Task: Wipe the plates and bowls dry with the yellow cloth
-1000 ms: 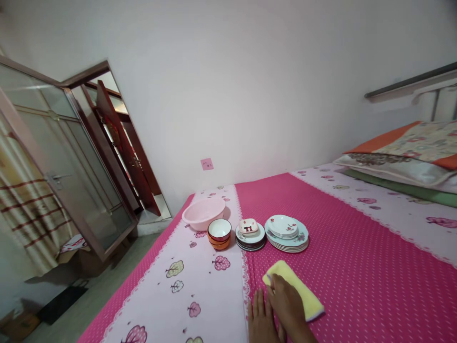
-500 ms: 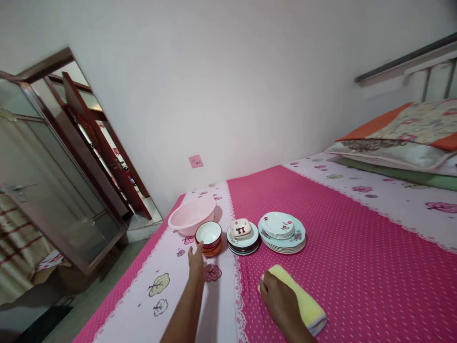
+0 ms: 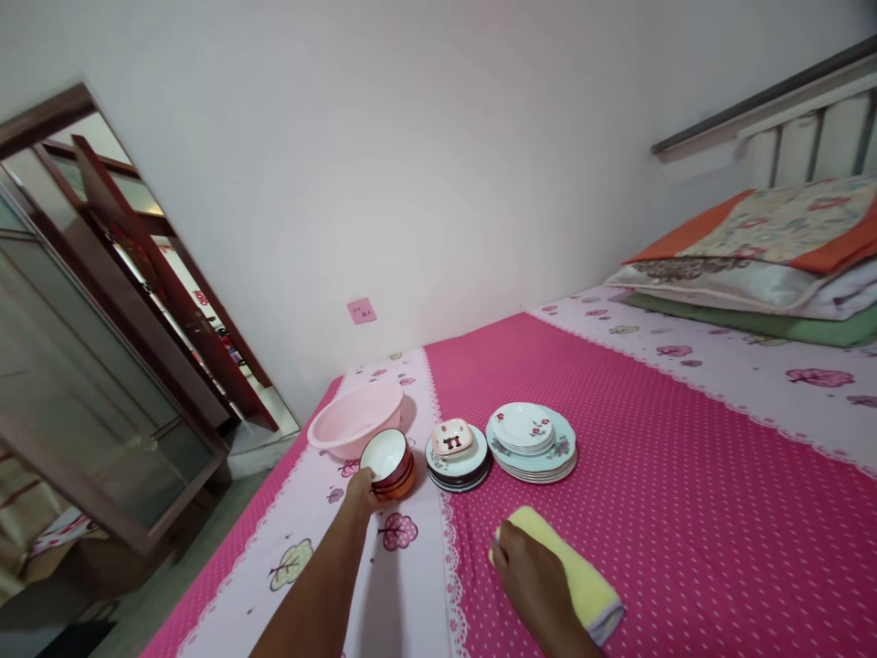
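A stack of red and orange bowls [image 3: 397, 482] with white insides stands on the bedspread; its top bowl [image 3: 384, 454] is tipped toward the left. My left hand [image 3: 363, 484] grips that top bowl by its near-left edge, and some fingers are hidden by the bowl. My right hand [image 3: 526, 559] is closed over the left end of a folded yellow towel [image 3: 589, 580]. Just right of the bowls sits a pile of dark-rimmed plates [image 3: 442, 466] topped by a small cartoon dish [image 3: 452, 438]. Farther right is a stack of flowered plates [image 3: 524, 426].
A pink basin [image 3: 356, 419] lies behind the bowls, close to the wall [image 3: 480, 183]. Pillows [image 3: 746, 251] are piled at the right end of the bed. The bedspread [image 3: 685, 512] is pink, and a doorway [image 3: 184, 274] opens at the left.
My left hand has closed on the top bowl, which now tilts left. The right hand stays on the towel. The view has turned slightly to the right.
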